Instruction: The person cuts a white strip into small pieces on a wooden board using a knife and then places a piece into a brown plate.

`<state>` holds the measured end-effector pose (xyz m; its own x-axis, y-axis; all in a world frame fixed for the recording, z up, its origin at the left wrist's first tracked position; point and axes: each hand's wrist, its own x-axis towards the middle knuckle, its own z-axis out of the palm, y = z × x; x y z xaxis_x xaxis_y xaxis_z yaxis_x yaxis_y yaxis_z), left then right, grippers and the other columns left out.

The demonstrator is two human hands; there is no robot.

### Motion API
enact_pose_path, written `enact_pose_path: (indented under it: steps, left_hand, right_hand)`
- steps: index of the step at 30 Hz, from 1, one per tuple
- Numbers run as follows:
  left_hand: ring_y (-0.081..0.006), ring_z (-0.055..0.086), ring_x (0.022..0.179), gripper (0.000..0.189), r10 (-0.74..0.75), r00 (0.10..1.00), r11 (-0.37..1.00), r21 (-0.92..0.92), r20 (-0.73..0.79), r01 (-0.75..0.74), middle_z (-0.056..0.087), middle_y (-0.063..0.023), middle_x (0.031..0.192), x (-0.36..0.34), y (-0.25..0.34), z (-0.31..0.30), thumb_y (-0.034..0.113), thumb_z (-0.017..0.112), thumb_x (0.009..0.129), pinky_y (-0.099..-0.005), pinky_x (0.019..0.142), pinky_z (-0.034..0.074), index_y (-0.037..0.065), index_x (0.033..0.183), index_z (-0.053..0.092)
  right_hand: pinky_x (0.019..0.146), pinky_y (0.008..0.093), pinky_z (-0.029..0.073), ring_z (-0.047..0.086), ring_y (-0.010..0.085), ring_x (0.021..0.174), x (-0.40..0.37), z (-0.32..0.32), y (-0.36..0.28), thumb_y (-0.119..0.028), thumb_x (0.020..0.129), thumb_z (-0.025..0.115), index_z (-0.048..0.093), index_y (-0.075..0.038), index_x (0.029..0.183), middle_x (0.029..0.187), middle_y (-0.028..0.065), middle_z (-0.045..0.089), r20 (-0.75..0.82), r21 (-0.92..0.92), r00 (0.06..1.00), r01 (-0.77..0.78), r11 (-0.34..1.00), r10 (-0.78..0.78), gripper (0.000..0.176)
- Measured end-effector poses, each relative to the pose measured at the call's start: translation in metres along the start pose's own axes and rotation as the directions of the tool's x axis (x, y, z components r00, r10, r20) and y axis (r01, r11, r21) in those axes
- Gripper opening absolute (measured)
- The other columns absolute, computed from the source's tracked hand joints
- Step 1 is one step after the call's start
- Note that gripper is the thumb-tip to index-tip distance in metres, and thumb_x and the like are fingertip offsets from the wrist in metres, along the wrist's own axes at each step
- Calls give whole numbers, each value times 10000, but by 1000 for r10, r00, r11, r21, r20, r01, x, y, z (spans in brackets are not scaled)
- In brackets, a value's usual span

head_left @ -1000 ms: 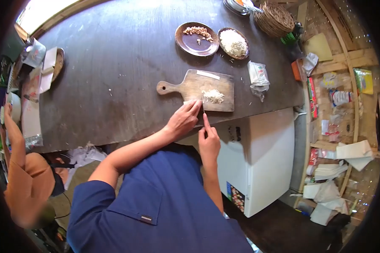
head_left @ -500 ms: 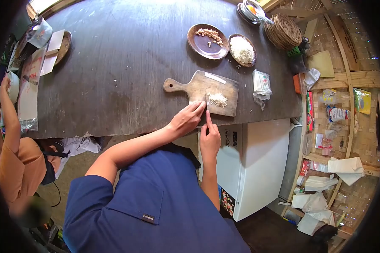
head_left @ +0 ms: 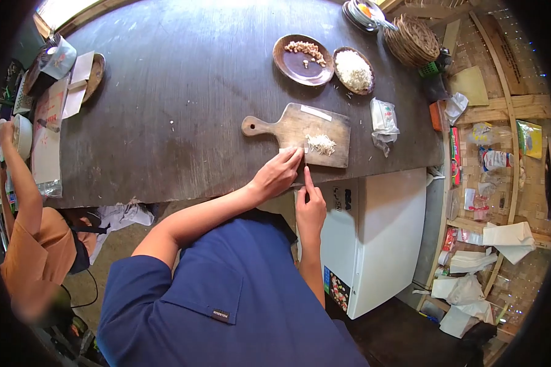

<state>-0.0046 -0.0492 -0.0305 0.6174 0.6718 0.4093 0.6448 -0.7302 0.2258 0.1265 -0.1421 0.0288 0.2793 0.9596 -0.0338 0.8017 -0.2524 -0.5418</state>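
Observation:
A wooden cutting board [head_left: 288, 125] with a round handle lies near the table's front edge. My left hand [head_left: 277, 174] is closed on a small white strip [head_left: 286, 150] at the board's lower edge. My right hand [head_left: 310, 202] is closed round a knife, its index finger stretched along the thin blade, which is seen nearly edge-on beside the left fingertips. Thin white shreds [head_left: 321, 144] are heaped on the board just right of the blade. Another white strip [head_left: 316, 113] lies along the board's far edge.
Beyond the board are a brown plate of diced pieces [head_left: 296, 72], a bowl of white shreds [head_left: 353, 71] and a plastic-wrapped pack [head_left: 384, 119]. A woven basket [head_left: 412, 41] stands at the back right. At the far left, a person in orange [head_left: 37, 251] reaches toward a white bowl [head_left: 23, 136].
The view has shifted slightly, so the board and table appear a little farther right. Both my hands keep their hold at the board's edge. The other person's arm has moved slightly.

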Motion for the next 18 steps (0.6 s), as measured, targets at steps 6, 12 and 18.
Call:
enact_pose_path:
  steps: [6,12,18]
  left_hand:
    - [-316,511,1381,598,49,999,996,68,2,-49,571,-210,1445,0,-1,3,194,673,852,-391,1220,391,-146,1340,614]
    - [-319,522,1371,614,15,1000,1000,13,15,-15,578,-216,1426,2,-1,-6,194,689,839,-394,1210,405,-148,1342,607]
    - [-337,533,1373,622,-13,999,999,-48,-44,11,581,-220,1409,0,-2,2,186,685,832,-407,1224,406,-152,1346,595]
  right_hand:
    - [734,465,546,685,326,812,15,2,-5,-180,997,619,571,-374,1544,860,107,623,-40,6,999,20,1000,-20,583]
    - [735,464,547,680,327,804,2,2,1,-182,992,616,566,-368,1548,860,106,621,-12,-5,1000,1,1000,-1,589]
    - [732,466,548,680,328,798,15,-1,-9,-177,990,616,571,-350,1548,854,107,620,22,-16,1000,-18,1000,18,585]
